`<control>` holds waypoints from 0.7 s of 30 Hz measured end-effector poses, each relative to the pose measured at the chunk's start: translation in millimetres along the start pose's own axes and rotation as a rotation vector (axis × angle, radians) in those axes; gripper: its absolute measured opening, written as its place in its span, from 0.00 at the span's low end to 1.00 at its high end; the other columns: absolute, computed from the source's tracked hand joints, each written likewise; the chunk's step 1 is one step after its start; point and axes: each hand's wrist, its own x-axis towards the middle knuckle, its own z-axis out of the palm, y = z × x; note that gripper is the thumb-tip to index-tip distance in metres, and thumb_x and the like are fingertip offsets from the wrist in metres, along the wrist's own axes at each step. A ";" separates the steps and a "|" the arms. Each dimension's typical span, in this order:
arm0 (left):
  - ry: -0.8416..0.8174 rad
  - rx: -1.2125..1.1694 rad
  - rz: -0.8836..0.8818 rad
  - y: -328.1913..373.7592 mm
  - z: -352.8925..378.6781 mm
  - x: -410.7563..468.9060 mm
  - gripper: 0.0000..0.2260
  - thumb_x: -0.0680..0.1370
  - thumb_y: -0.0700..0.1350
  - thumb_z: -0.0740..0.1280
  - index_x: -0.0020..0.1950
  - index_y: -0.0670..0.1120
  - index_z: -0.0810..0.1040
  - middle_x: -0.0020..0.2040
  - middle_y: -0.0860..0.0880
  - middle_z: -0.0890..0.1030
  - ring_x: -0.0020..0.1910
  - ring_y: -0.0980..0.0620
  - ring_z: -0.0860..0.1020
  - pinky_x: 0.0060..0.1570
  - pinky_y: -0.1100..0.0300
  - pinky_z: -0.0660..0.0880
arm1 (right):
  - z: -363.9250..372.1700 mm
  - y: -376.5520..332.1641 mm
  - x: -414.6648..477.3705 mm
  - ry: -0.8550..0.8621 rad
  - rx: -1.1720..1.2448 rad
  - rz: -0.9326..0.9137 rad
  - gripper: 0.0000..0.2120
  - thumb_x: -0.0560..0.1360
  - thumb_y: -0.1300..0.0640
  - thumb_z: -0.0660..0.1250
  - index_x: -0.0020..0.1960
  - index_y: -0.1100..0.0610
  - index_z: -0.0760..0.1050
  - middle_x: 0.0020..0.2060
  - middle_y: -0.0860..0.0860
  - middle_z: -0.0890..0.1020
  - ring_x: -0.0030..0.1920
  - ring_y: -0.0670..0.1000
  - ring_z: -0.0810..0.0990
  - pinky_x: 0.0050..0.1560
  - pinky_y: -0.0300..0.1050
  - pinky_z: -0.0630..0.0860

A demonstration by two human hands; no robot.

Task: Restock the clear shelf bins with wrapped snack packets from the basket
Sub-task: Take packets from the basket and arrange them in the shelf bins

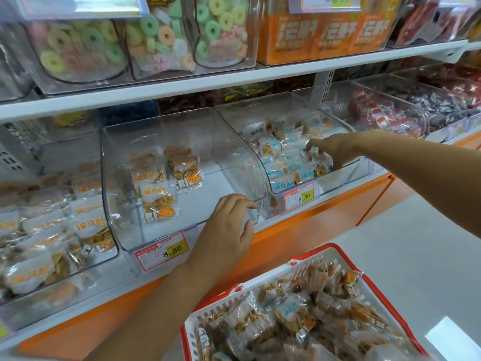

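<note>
A clear shelf bin in the middle holds three orange-labelled snack packets. My left hand grips the bin's curved front lip at its right corner. The neighbouring bin to the right is piled with blue-labelled packets; my right hand reaches into it, fingers down on the packets, and whether it holds one is hidden. A white basket with a red rim sits at the lower right, full of wrapped snack packets.
A bin at the left is full of orange-labelled packets. Bins further right hold red and dark wrapped sweets. The shelf above carries tubs of ring candies and orange boxes. Price tags reading 8.80 hang on the orange shelf edge. Pale floor lies right.
</note>
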 end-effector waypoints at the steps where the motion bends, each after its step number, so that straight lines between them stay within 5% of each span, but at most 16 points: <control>1: -0.002 -0.003 -0.003 0.5 -0.5 0.1 0.12 0.77 0.39 0.63 0.60 0.45 0.75 0.58 0.50 0.74 0.60 0.60 0.66 0.60 0.81 0.52 | 1.7 -1.2 -0.7 0.010 -0.010 0.007 0.38 0.70 0.65 0.72 0.71 0.49 0.55 0.61 0.57 0.76 0.52 0.56 0.76 0.54 0.52 0.77; 6: -0.033 -0.001 -0.016 2.1 -5.0 -1.6 0.13 0.78 0.39 0.62 0.63 0.45 0.73 0.60 0.50 0.73 0.61 0.60 0.65 0.61 0.80 0.51 | 8.2 -10.5 -8.9 0.135 -0.161 0.033 0.27 0.73 0.66 0.66 0.68 0.53 0.63 0.57 0.56 0.75 0.54 0.56 0.74 0.51 0.49 0.75; 10: -0.008 -0.043 -0.034 10.0 -14.4 -8.2 0.13 0.78 0.38 0.62 0.62 0.45 0.73 0.62 0.50 0.71 0.64 0.57 0.67 0.65 0.69 0.60 | 2.5 -28.3 -23.9 0.131 -0.142 0.114 0.28 0.76 0.68 0.62 0.74 0.55 0.61 0.60 0.58 0.75 0.53 0.56 0.74 0.45 0.44 0.71; 15: -0.014 -0.068 -0.001 17.5 -16.7 -33.2 0.11 0.78 0.39 0.63 0.60 0.46 0.75 0.60 0.52 0.72 0.59 0.64 0.66 0.57 0.79 0.59 | 2.3 -53.1 -64.6 0.327 0.107 0.222 0.26 0.75 0.67 0.63 0.73 0.61 0.64 0.66 0.61 0.72 0.63 0.61 0.73 0.60 0.51 0.72; 18: -0.218 0.004 -0.053 14.0 -7.6 -57.3 0.10 0.80 0.44 0.62 0.61 0.48 0.75 0.59 0.52 0.74 0.58 0.58 0.71 0.55 0.68 0.66 | 33.0 -79.8 -101.8 0.692 0.328 0.207 0.15 0.75 0.66 0.63 0.61 0.62 0.74 0.59 0.61 0.76 0.56 0.62 0.76 0.54 0.53 0.73; 21: -0.550 0.180 -0.131 5.5 4.9 -88.4 0.11 0.80 0.49 0.62 0.61 0.49 0.75 0.58 0.52 0.76 0.56 0.54 0.74 0.54 0.62 0.70 | 86.5 -121.1 -133.9 0.614 0.461 0.054 0.13 0.75 0.68 0.59 0.56 0.60 0.76 0.51 0.59 0.79 0.50 0.59 0.78 0.47 0.50 0.75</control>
